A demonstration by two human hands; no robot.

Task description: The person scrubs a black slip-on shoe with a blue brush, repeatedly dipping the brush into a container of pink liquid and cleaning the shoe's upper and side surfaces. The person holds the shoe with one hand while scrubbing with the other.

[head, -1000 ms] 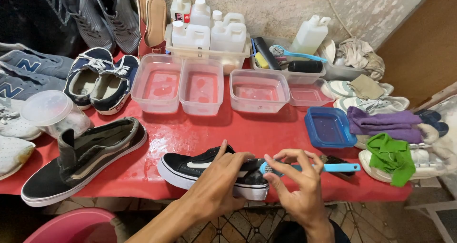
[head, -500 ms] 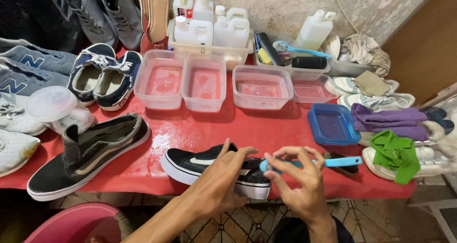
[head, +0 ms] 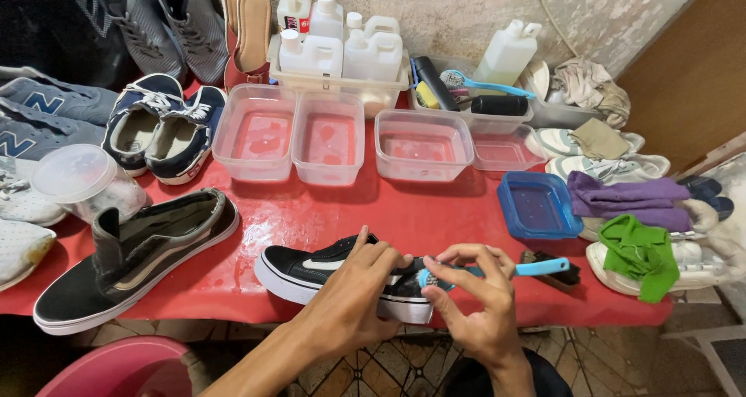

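Observation:
A black sneaker with a white sole and white side stripe (head: 311, 271) lies on its side at the front edge of the red table (head: 435, 218). My left hand (head: 353, 300) grips its toe end and holds it down. My right hand (head: 478, 304) pinches a blue-handled brush (head: 497, 272), whose round head rests against the shoe's toe. The handle points right, over a dark brush (head: 553, 269) lying on the table.
A matching black sneaker (head: 132, 257) lies at left. Several clear tubs of water (head: 330, 137) stand mid-table, with white bottles (head: 342, 51) behind. A blue tub (head: 538, 207), purple and green cloths (head: 633, 226) and more shoes sit right. A pink basin (head: 116, 370) is below.
The brush head has dropped slightly lower onto the shoe's toe and its handle has tilted down. My left hand stays clamped on the shoe.

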